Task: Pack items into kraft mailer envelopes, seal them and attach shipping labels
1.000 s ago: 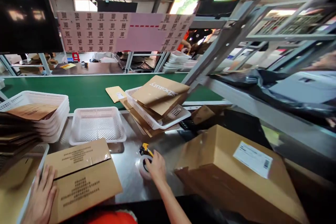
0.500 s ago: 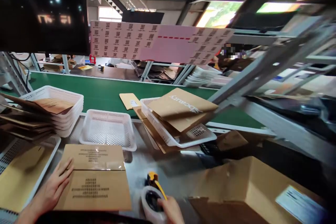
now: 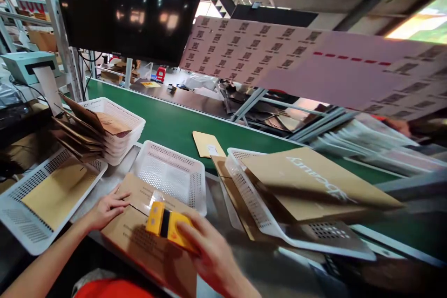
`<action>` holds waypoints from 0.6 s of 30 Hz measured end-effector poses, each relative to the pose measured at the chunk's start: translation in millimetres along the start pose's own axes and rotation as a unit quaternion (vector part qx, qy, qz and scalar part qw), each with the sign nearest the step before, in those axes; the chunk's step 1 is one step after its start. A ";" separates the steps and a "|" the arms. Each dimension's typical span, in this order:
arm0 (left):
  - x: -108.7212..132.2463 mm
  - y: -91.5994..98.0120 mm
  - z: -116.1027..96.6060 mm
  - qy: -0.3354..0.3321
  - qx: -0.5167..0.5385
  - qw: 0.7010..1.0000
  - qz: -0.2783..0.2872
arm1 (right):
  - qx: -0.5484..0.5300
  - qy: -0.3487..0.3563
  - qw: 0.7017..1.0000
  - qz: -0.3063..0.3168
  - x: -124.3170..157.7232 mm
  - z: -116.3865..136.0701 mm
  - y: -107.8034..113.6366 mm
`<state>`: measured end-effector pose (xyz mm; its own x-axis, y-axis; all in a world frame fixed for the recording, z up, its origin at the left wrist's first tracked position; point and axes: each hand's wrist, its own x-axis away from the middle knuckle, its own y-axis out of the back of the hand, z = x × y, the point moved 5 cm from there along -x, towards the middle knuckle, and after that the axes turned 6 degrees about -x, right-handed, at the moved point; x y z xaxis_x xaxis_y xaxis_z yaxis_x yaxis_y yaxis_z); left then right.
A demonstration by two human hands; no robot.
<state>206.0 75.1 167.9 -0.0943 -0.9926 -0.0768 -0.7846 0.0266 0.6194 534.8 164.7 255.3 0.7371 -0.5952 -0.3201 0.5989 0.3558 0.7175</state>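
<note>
Left hand (image 3: 108, 209): palm down, fingers loosely spread, resting on the left edge of the brown carton.
Right hand (image 3: 214, 247): closed around the yellow tape dispenser (image 3: 174, 226).
Tape dispenser: over the carton's top, by the seam; whether it touches the cardboard cannot be told.
Carton (image 3: 134, 235): printed, lying in front of the person, its seam and lettering partly hidden by the dispenser and right hand.
White basket (image 3: 201, 184): perforated, just beyond the carton.
Tilted basket (image 3: 246, 193): right of the carton, leaning over brown cardboard (image 3: 233, 195), with a large piece lettered "beauty" (image 3: 300, 179) across it, crowding that side.
Left side: a stack of nested baskets (image 3: 129, 149), flattened cartons (image 3: 78, 137) jutting from it; nearer, a low basket (image 3: 33, 242) holding a yellowish envelope (image 3: 59, 191).
Green conveyor (image 3: 167, 128): behind the baskets, with a small labelled envelope (image 3: 208, 144) on it.
Overhead: a dark monitor (image 3: 129, 9) and a pink code sheet (image 3: 244, 51) block much of the background.
</note>
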 end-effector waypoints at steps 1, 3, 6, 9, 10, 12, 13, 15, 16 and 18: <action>1.9 -0.9 -1.8 0.011 -0.006 1.000 -0.003 | 0.035 0.022 0.999 0.034 -9.8 5.8 -10.7; 6.6 -3.2 -10.9 0.038 -0.035 0.998 -0.042 | 0.083 0.060 0.993 0.052 -19.0 11.0 -21.3; 14.5 -12.9 -36.8 0.088 0.001 0.978 -0.189 | 0.076 0.085 0.993 0.025 -14.6 4.5 -17.7; 12.0 -52.4 -54.9 0.218 0.309 0.900 -0.217 | 0.046 0.075 0.996 -0.006 -4.0 -8.8 -9.1; 7.8 -71.3 -61.0 0.266 0.431 0.843 -0.180 | 0.043 0.064 0.997 -0.001 -1.4 -12.7 -8.4; -1.5 -99.9 -75.0 0.333 0.597 0.722 -0.111 | 0.040 0.036 0.998 0.024 1.1 -18.0 -9.2; -5.9 -106.2 -79.5 0.349 0.636 0.681 -0.101 | 0.037 0.023 0.998 0.043 0.9 -19.2 -10.2; -12.3 -107.1 -80.2 0.369 0.648 0.656 -0.120 | 0.029 0.004 0.996 0.079 -2.6 -18.4 -11.2; -14.6 -104.0 -77.9 0.371 0.633 0.666 -0.134 | 0.024 0.002 0.995 0.094 -5.9 -16.4 -11.0; -17.9 -95.6 -70.1 0.374 0.587 0.702 -0.151 | 0.016 0.009 0.992 0.128 -15.1 -10.6 -10.2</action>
<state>325.7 82.0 164.8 0.1881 -0.7467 0.6380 -0.7051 -0.5548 -0.4415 520.9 177.7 246.3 0.8691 -0.4755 -0.1363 0.3818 0.4696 0.7960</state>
